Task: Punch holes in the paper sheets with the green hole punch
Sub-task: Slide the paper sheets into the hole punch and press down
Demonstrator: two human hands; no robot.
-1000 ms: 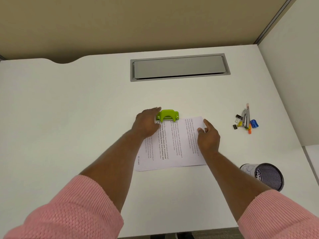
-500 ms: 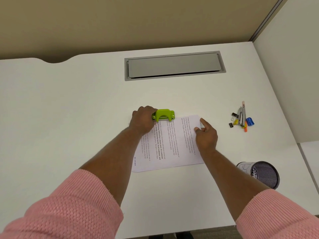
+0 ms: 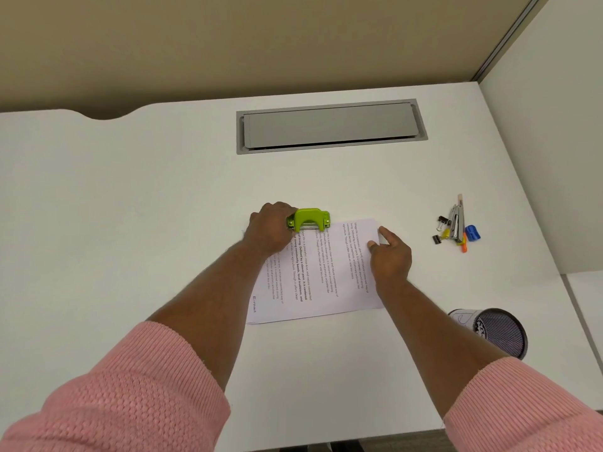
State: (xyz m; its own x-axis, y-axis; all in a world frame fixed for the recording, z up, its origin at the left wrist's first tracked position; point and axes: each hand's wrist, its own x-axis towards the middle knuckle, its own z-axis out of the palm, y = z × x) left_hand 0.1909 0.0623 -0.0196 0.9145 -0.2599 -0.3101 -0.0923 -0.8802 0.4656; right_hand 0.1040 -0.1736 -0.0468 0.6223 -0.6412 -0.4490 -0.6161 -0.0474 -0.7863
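A green hole punch (image 3: pixel 310 219) sits on the far edge of a stack of printed paper sheets (image 3: pixel 321 272) lying mid-desk. My left hand (image 3: pixel 269 228) grips the punch's left end with curled fingers, covering the sheets' far left corner. My right hand (image 3: pixel 390 252) pinches the right edge of the sheets near their far right corner, thumb on top of the paper.
A white desk (image 3: pixel 130 223) has a grey cable hatch (image 3: pixel 331 127) at the back. A stapler, binder clips and small coloured items (image 3: pixel 456 225) lie at the right. A black mesh pen cup (image 3: pixel 496 332) stands at the near right. A partition wall closes the right side.
My left hand has curled tighter round the punch's left end, from fingers resting beside it. The right hand stays on the paper's right edge. The view shifted slightly.
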